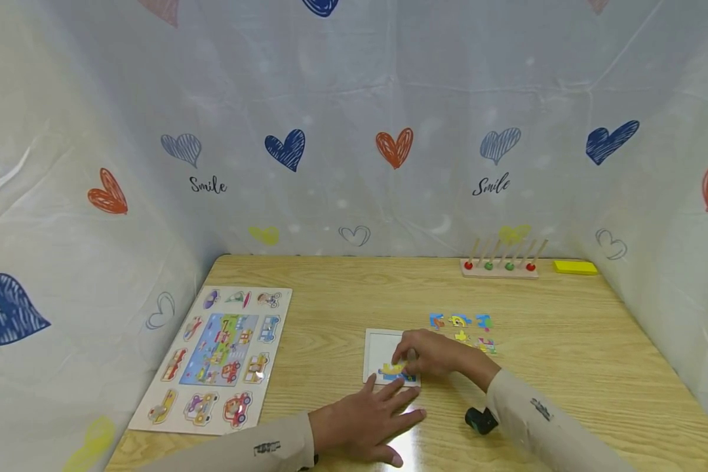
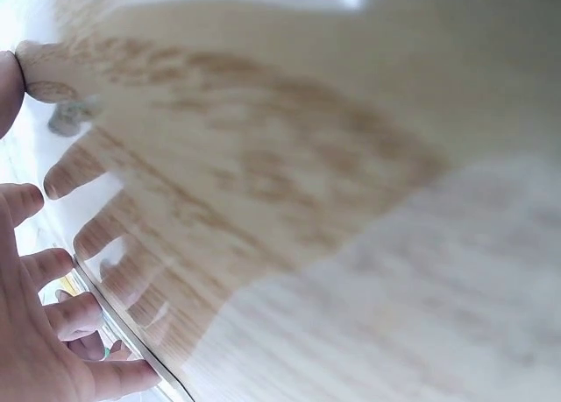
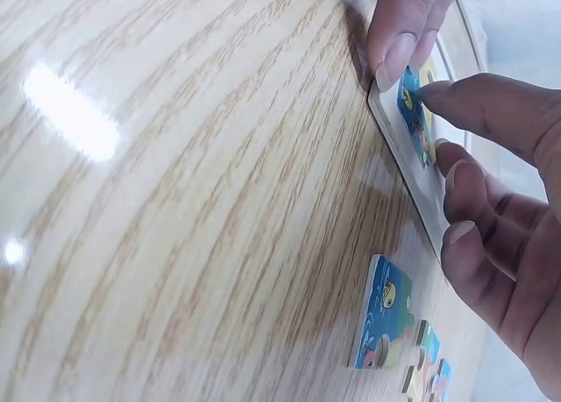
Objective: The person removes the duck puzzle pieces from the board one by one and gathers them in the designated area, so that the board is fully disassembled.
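A small white puzzle tray (image 1: 373, 351) lies on the wooden table, with yellow and blue jigsaw pieces (image 1: 391, 371) along its near side. My right hand (image 1: 433, 352) reaches over the tray and pinches a jigsaw piece there between thumb and fingers; the fingers partly hide it. In the right wrist view the thumb touches a blue piece (image 3: 412, 104) inside the tray's border. With fingers spread, my left hand (image 1: 368, 423) rests at the tray's near edge, fingertips touching it. Several loose jigsaw pieces (image 1: 460, 320) lie right of and behind the right hand.
To the left lies a large board (image 1: 268, 367) with vehicle pictures. At the back right stand a wooden peg rack (image 1: 499, 272) with red and green beads and a yellow block (image 1: 575, 267). A black object (image 1: 480, 421) is by the right sleeve. A heart-patterned curtain surrounds the table.
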A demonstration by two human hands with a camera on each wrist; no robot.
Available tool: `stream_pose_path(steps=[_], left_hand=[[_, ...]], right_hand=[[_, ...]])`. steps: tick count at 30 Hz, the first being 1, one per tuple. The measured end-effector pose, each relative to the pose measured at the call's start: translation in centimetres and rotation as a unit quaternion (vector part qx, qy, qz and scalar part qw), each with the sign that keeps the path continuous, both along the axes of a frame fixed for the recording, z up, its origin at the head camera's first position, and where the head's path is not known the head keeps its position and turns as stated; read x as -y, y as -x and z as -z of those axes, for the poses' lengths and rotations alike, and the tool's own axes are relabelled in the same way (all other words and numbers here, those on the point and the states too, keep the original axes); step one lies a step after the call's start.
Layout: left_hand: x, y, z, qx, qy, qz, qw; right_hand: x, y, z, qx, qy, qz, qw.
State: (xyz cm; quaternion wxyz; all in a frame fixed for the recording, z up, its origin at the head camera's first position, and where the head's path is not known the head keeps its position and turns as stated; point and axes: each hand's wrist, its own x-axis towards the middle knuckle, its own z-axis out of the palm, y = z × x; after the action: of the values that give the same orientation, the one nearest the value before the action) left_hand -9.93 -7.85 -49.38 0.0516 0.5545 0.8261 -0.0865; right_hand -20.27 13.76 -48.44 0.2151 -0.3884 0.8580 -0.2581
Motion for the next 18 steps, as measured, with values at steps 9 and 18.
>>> stream_pose_path(steps=[9,18], left_hand=[[-0.07,-0.17,-0.1,-0.011,-0.001,0.001,0.9999],[-0.09,-0.15,-0.03,-0.011,0.001,0.001,0.9999]], right_hand=[[0.23,-0.06,-0.12,0.011,-0.001,0.0,0.9999],[0.59,-0.27,-0.24,0.008,-0.006,-0.007,0.9999]])
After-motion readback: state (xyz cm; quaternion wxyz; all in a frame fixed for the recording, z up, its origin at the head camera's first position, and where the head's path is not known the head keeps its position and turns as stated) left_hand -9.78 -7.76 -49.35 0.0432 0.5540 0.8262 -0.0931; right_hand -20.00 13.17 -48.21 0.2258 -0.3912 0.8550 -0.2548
